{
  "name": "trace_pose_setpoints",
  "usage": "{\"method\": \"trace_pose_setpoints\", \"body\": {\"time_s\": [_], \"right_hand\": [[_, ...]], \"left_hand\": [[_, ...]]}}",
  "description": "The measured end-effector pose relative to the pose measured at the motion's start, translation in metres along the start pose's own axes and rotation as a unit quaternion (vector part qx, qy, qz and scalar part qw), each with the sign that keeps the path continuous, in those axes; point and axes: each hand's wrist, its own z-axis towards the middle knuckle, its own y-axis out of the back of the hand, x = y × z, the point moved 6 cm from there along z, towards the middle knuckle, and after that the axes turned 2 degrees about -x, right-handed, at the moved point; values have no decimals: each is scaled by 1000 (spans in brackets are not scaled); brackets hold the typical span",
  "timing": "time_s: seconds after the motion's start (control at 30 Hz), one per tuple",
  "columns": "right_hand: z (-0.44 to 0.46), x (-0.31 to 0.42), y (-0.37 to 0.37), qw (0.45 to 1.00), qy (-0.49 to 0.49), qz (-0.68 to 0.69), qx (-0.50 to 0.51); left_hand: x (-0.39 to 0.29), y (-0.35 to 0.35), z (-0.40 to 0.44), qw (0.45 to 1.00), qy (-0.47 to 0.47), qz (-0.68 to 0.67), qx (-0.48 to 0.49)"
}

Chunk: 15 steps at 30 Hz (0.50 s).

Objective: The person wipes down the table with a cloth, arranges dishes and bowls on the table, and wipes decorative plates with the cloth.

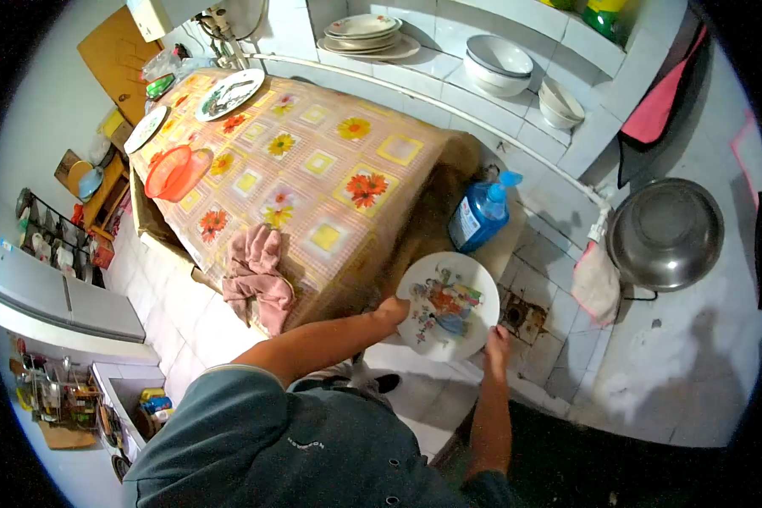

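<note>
Left hand (391, 311): is gripping the left rim of the plate (449, 306).
Right hand (498, 340): is grasping the right rim, probably sharing the weight.
Plate: is spanning both hands, its figures uncovered because only the edges are being held.
Pump bottle (480, 218): is standing just beyond, seemingly within reach.
Pink cloth (258, 279): is draping over the near edge of the table (326, 237), perhaps handy there.
Stacked plates (362, 30): are resting on the far ledge (438, 63), apparently saving room.

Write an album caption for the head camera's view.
Left hand and right hand hold a round white plate decorated with colourful figures, near a blue plastic pump bottle.
</note>
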Motion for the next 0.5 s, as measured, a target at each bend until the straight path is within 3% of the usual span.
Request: {"method": "trace_pose_setpoints", "body": {"time_s": [0.03,0.07,0.13,0.17,0.23,0.33,0.37,0.4,0.5], "right_hand": [[-14,17,-3,998,-33,43,-6],[-11,8,2,998,-43,39,-15],[-4,0,0,996,69,-56,26],[-9,-1,4,996,62,-59,20],[-45,38,3,996,18,81,-17],[-58,22,17,991,39,125,-3],[-60,16,25,994,35,100,-9],[-65,18,31,995,32,97,-14],[-93,52,53,996,78,25,-39]], "left_hand": [[-5,-7,-1,986,-74,151,-6],[-5,-12,-3,986,-76,150,2],[-5,-16,-2,985,-79,150,18],[-4,-14,-1,985,-79,151,21],[5,-23,-3,985,-81,150,30],[-7,-35,-14,971,-177,154,-52],[7,-38,-10,968,24,-239,-75],[19,-55,-16,776,223,-583,-83],[0,-36,-42,735,145,-659,-62]]}}
